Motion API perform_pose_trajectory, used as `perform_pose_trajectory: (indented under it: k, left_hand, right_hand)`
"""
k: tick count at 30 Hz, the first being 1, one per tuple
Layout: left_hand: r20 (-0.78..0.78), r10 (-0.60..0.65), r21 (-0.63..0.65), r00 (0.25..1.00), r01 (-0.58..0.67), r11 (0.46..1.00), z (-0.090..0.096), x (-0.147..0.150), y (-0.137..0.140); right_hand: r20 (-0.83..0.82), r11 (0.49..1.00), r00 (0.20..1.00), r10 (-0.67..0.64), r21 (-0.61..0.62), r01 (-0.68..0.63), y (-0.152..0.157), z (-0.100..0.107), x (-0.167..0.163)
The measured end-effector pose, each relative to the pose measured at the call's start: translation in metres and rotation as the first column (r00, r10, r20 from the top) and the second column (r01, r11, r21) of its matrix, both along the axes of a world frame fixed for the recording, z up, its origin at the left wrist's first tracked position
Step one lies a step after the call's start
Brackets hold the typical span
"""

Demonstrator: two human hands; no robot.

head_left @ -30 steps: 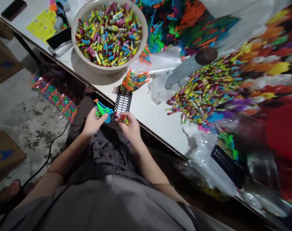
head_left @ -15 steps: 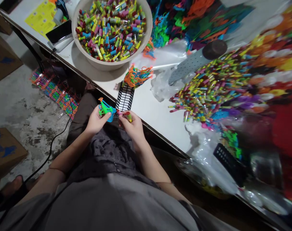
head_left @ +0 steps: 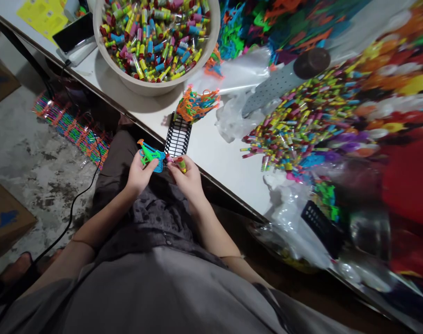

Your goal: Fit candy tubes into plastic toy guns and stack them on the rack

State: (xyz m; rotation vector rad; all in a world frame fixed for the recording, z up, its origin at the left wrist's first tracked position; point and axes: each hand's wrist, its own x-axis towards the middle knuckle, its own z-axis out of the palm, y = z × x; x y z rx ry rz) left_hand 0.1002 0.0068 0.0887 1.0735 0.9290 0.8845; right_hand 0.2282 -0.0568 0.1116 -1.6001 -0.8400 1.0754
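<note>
In my left hand [head_left: 139, 172] is a small plastic toy [head_left: 148, 154] with green, blue and orange parts, pinched between thumb and fingers. My right hand [head_left: 189, 180] is closed on small colourful tubes [head_left: 181, 164]; a yellow-and-red one shows between the fingers. Its fingertips, with another reddish-pink end, are close to the blue side of the toy; I cannot tell whether they touch it. Just beyond both hands a black slotted rack [head_left: 177, 139] lies at the table edge. A bunch of orange, blue and green plastic pieces [head_left: 198, 104] sits at its far end.
A beige basin [head_left: 152, 88] full of small tubes stands on the white table [head_left: 228, 171]. To the right lie a heap of loose tubes [head_left: 302, 120], a grey dotted cylinder [head_left: 274, 88], and plastic bags [head_left: 291, 204]. A phone [head_left: 74, 35] is at the left.
The view has shifted slightly, so the table and basin appear a little further left and up. Both hands keep their grips, close together over the lap.
</note>
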Motion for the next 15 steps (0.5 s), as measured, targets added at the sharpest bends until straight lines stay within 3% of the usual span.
perform_pose_trajectory:
  k: [5, 10, 15]
  left_hand:
    - [0.003, 0.016, 0.019, 1.000, -0.016, 1.000, 0.003, -0.001, 0.001]
    - [-0.022, -0.061, 0.004, 0.998, 0.061, 0.998, 0.009, -0.005, 0.010]
    - [-0.037, -0.102, -0.010, 0.994, 0.102, 0.995, 0.008, -0.002, 0.014]
  right_hand:
    - [0.014, 0.997, 0.997, 0.073, -0.007, -0.073, 0.000, 0.003, 0.004]
    - [0.006, 0.980, 0.980, 0.198, -0.012, -0.198, 0.000, 0.008, 0.011]
    - [0.031, 0.974, 0.973, 0.227, -0.028, -0.226, -0.003, -0.001, 0.011]
